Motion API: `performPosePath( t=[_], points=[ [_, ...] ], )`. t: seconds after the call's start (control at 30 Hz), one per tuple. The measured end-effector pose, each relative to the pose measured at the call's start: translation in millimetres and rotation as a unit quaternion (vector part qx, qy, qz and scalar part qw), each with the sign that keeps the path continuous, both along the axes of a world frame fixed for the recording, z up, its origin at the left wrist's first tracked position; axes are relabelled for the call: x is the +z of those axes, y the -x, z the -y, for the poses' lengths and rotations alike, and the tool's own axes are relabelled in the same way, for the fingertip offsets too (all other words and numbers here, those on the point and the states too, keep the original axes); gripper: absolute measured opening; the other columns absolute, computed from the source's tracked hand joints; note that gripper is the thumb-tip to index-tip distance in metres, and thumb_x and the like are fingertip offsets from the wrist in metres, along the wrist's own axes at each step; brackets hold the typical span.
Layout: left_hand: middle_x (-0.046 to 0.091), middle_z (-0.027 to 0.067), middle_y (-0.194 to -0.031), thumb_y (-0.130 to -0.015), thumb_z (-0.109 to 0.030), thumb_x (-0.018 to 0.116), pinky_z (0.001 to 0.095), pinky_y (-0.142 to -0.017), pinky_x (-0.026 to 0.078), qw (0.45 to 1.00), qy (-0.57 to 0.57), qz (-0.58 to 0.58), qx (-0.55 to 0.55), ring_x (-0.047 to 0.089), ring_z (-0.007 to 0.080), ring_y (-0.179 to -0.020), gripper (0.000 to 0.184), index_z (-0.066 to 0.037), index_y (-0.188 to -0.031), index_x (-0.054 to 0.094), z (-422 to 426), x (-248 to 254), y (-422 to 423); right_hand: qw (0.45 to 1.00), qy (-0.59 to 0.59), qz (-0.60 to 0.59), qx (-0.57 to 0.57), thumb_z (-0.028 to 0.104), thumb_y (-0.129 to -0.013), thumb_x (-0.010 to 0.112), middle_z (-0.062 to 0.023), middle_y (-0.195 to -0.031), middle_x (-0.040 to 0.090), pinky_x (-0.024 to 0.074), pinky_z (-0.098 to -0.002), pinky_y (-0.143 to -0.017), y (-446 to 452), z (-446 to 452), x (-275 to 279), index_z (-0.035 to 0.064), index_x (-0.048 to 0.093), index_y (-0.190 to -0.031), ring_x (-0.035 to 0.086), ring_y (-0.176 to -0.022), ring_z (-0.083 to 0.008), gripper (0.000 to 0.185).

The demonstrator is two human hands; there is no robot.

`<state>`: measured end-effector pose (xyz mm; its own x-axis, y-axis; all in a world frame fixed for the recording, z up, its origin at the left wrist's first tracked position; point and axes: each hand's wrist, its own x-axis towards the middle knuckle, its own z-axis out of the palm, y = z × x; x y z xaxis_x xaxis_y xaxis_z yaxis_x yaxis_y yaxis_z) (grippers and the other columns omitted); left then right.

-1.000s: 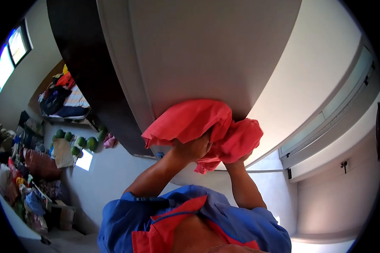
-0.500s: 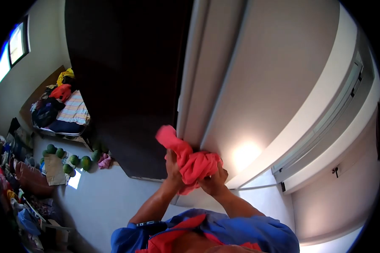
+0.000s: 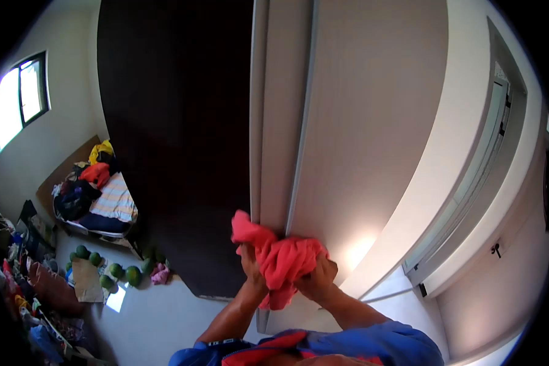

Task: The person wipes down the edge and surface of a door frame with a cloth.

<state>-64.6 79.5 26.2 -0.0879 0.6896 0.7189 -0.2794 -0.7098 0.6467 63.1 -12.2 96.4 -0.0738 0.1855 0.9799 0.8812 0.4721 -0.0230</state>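
Note:
A crumpled pinkish-red cloth is bunched between my two hands, in front of the edge of a large dark door. My left hand grips its left side, with a loose end sticking up above the fingers. My right hand is closed on the right side of the bundle. Part of the cloth hangs down between the hands. Folds hide most of my fingertips. Right behind the cloth is a pale door frame; I cannot tell whether the cloth touches it.
At the left stands a bed heaped with clothes and bags. Several green round fruits lie on the pale floor beside a piece of cardboard. Piled belongings line the left side. A beige wall panel rises at right.
My view has tilted upward and shifted, so the hands and cloth sit lower in the picture. Both hands keep hold of the cloth, whose folds have shifted slightly.

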Motion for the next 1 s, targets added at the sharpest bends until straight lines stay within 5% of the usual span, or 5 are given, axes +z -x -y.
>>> performPosePath(
  t=[0.1,0.6,0.8,0.87,1.0],
  points=[
    [0.037,0.0292,-0.156,-0.082,-0.049,0.083,0.0646,-0.117,0.028,0.834,-0.276,-0.287,0.382,0.037,0.0547,-0.141,0.096,-0.004,-0.155,0.041,-5.7,13.3,5.7,0.993,0.078,0.067,-0.052,0.011,-0.067,0.081,-0.0121,-0.088,0.067,0.049,-0.035,-0.053,-15.1,18.3,21.6,0.0036,0.069,-0.102,0.064,-0.067,-0.0322,0.037],
    [0.046,0.0279,-0.148,-0.077,-0.033,0.074,0.054,-0.093,0.053,0.821,-0.176,-0.456,0.294,0.058,0.0451,-0.12,0.064,-0.009,-0.136,0.064,70.0,114.8,-92.6,0.999,-0.033,-0.036,0.017,0.013,-0.064,0.084,-0.0097,-0.081,0.063,0.0481,-0.0341,-0.05,-152.5,52.4,84.5,0.0005,0.065,-0.111,0.062,-0.059,-0.0252,0.052],
    [0.032,0.0366,-0.155,-0.079,-0.032,0.074,0.0645,-0.114,0.029,0.747,-0.236,-0.452,0.426,0.036,0.0611,-0.134,0.077,0.005,-0.143,0.052,98.3,184.1,-138.4,0.942,0.111,-0.192,0.254,0.006,-0.076,0.076,-0.0078,-0.091,0.068,0.0536,-0.0302,-0.068,-196.6,41.0,123.6,0.0015,0.062,-0.116,0.066,-0.077,-0.0157,0.043],
    [0.036,0.0366,-0.15,-0.079,-0.035,0.071,0.0742,-0.111,0.017,0.835,-0.248,-0.256,0.419,0.03,0.0628,-0.135,0.068,-0.003,-0.139,0.058,94.2,173.4,-151.5,0.918,0.167,-0.225,0.282,0.006,-0.076,0.076,-0.0076,-0.094,0.071,0.0546,-0.0291,-0.073,-201.3,39.8,100.9,0.0011,0.063,-0.116,0.065,-0.08,-0.0132,0.042],
    [0.039,0.035,-0.148,-0.081,-0.038,0.07,0.0698,-0.111,0.022,0.812,-0.157,-0.383,0.412,0.035,0.0595,-0.131,0.07,-0.001,-0.138,0.057,94.0,71.6,-155.3,0.915,0.2,-0.216,0.277,0.022,-0.08,0.087,-0.0112,-0.112,0.073,0.0562,-0.0347,-0.087,-200.3,35.8,5.7,0.0039,0.066,-0.119,0.072,-0.101,-0.0218,0.048]
  ],
)
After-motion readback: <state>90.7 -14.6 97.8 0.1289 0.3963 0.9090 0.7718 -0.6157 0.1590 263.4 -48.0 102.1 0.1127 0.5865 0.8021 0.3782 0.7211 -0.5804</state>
